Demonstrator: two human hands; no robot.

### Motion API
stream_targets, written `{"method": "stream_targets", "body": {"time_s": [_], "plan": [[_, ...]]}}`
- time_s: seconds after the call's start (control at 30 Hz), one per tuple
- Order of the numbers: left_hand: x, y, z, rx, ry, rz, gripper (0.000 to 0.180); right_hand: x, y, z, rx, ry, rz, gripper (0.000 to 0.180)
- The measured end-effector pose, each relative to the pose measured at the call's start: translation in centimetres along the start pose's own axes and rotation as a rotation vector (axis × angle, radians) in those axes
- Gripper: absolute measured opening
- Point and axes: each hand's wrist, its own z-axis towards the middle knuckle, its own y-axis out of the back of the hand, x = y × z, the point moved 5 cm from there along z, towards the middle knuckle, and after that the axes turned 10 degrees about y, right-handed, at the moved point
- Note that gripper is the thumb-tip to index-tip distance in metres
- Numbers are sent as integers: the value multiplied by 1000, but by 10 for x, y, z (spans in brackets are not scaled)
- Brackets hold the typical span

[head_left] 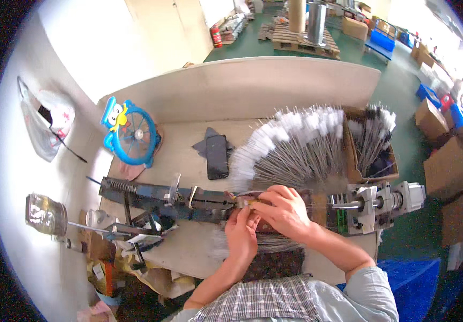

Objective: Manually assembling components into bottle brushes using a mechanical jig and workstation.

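Both hands meet at the middle of a long dark metal jig (188,199) that lies across the table (188,161). The left hand (242,233) comes up from below, fingers pinched together on a small brass-coloured clip (248,202) at the jig's right end. The right hand (284,212) lies over the top, fingers curled down and closed on the same spot, w/ thin wires under the palm.

My guess at the step: feeding or seating wire in the clip. The next move likely needs small, steady finger work, since the part is tiny and the two hands crowd each other.

Behind the hands is a big fan of wires (290,150) w/ white tips (more stand in a box (371,145) to the right). A grey motor (381,201) sits at the jig's right end. A phone (217,156) lies flat near the fan, and a blue toy wheel (132,134) leans at the back left.

Hard to see: the fingertips hide the clip's mouth, so I can't tell if a wire is in it. The wires under the wrists are a blur. The jig's left parts are a tangle.
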Motion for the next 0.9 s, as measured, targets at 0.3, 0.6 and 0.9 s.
{"method": "stream_targets", "body": {"time_s": [0.3, 0.6, 0.9], "plan": [[4, 18, 8, 54, -23, -36, 7, 14, -8, 10, -45, -162, 29, 38], [6, 9, 5, 9, 37, -151, 10, 12, 1, 6, -81, -233, -91, 34], [5, 9, 6, 12, -10, -122, 5, 13, -3, 2, -66, -214, -38, 22]]}}
